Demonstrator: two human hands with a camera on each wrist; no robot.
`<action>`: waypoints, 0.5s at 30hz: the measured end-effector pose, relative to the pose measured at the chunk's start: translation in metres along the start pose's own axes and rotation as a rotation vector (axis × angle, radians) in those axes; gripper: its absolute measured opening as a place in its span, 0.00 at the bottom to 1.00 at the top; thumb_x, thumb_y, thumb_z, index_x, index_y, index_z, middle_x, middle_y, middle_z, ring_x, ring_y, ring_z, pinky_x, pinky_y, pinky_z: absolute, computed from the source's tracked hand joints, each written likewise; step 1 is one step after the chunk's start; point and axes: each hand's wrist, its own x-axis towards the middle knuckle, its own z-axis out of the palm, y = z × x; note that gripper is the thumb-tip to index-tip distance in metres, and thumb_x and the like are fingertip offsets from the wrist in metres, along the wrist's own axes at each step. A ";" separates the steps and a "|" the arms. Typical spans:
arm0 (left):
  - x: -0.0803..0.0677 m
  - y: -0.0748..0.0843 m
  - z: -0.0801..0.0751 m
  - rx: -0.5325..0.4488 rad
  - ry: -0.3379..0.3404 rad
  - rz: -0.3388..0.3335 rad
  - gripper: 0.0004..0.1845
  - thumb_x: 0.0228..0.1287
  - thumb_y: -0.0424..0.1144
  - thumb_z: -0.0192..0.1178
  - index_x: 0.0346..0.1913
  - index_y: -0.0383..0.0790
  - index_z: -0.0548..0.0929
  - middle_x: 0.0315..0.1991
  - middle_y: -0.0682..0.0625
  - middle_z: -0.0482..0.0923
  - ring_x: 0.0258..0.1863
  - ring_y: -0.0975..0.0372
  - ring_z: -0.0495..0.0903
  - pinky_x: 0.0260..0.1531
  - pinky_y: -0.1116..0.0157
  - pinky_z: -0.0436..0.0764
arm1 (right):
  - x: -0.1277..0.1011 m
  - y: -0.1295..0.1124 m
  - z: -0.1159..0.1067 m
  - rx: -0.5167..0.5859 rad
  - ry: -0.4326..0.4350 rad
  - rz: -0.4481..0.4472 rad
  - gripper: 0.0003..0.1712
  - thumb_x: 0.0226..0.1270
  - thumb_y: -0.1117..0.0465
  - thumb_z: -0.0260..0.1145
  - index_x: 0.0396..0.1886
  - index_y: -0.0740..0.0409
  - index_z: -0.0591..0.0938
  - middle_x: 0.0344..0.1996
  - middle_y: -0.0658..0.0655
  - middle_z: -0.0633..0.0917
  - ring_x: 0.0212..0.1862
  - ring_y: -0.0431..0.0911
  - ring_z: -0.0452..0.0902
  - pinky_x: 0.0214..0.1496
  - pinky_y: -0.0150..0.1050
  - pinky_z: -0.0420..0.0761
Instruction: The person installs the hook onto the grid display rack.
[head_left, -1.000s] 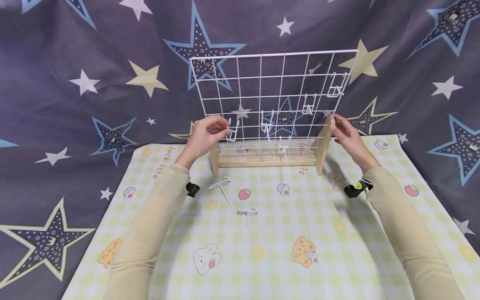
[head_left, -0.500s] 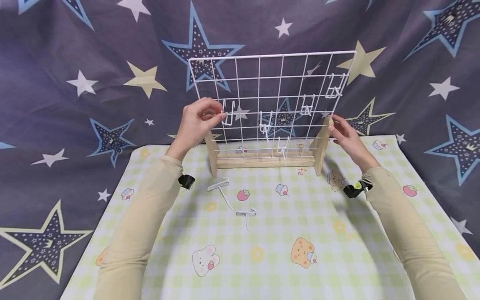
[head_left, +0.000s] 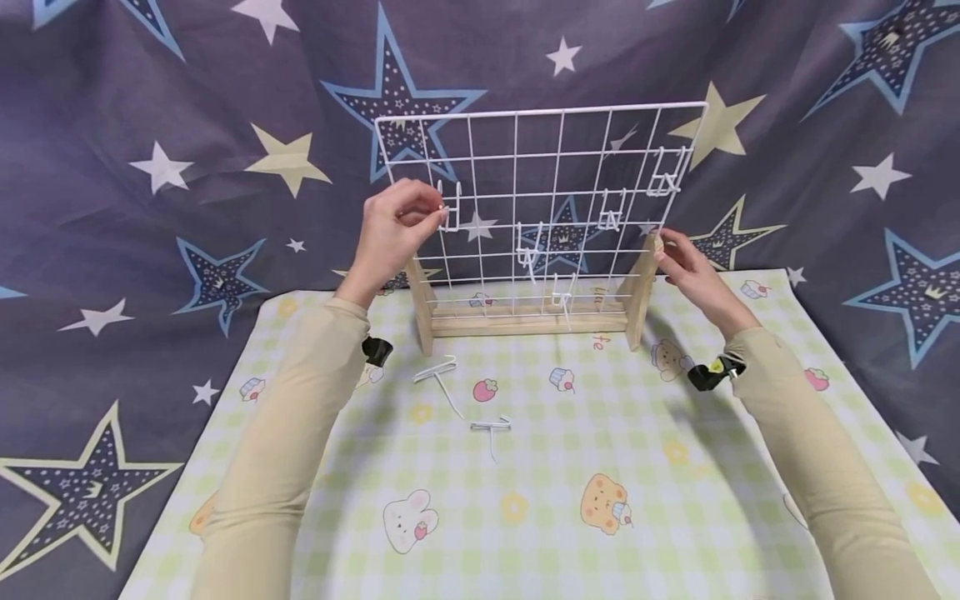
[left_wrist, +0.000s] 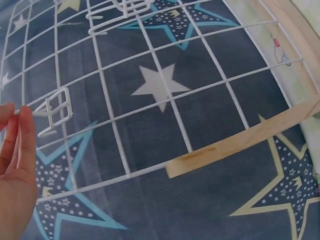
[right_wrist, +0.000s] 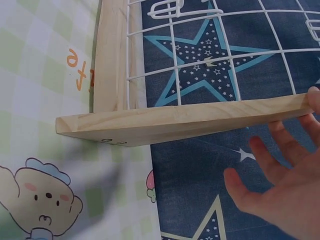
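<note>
Thumb and fingers of my left hand (head_left: 393,229) pinch the stem of a white wire hook (left_wrist: 68,104). In the head view, the hook's two-pronged back lies against the left part of the white wire grid (head_left: 540,112); I cannot tell whether its prongs are over a wire. My right hand (head_left: 697,275) holds the top of the right wooden upright (head_left: 637,300), thumb on the near edge, with other fingers spread beside it in the right wrist view. The grid stands in a wooden base (head_left: 525,325). Several similar hooks hang on it, one high at the right (head_left: 663,185).
Two loose wire hooks lie on the checked tablecloth, one near the left upright (head_left: 437,369), the other closer to the person (head_left: 491,426). A dark star-patterned cloth (head_left: 225,150) hangs behind the grid.
My left hand has moved up and slightly left along the grid, carrying the pinched hook higher. The right hand stays at the upright's top.
</note>
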 end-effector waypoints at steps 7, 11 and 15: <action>-0.004 0.017 0.001 0.047 0.040 -0.033 0.04 0.55 0.18 0.64 0.34 0.19 0.80 0.33 0.32 0.78 0.32 0.64 0.80 0.39 0.62 0.85 | 0.004 0.000 -0.001 -0.002 -0.032 0.003 0.31 0.79 0.56 0.47 0.74 0.63 0.51 0.64 0.73 0.64 0.65 0.59 0.60 0.65 0.61 0.63; -0.007 0.017 0.003 0.028 0.028 -0.028 0.04 0.55 0.17 0.64 0.34 0.19 0.79 0.33 0.31 0.78 0.33 0.56 0.82 0.39 0.61 0.85 | 0.003 -0.001 -0.002 -0.004 -0.026 -0.020 0.30 0.79 0.58 0.47 0.73 0.65 0.53 0.60 0.71 0.67 0.61 0.51 0.65 0.66 0.51 0.66; -0.010 0.013 0.008 -0.006 -0.021 -0.004 0.04 0.55 0.15 0.62 0.33 0.18 0.79 0.33 0.30 0.77 0.34 0.45 0.82 0.39 0.58 0.85 | 0.001 -0.001 -0.001 -0.018 -0.018 -0.051 0.29 0.79 0.59 0.48 0.73 0.65 0.54 0.58 0.70 0.69 0.56 0.43 0.66 0.59 0.36 0.68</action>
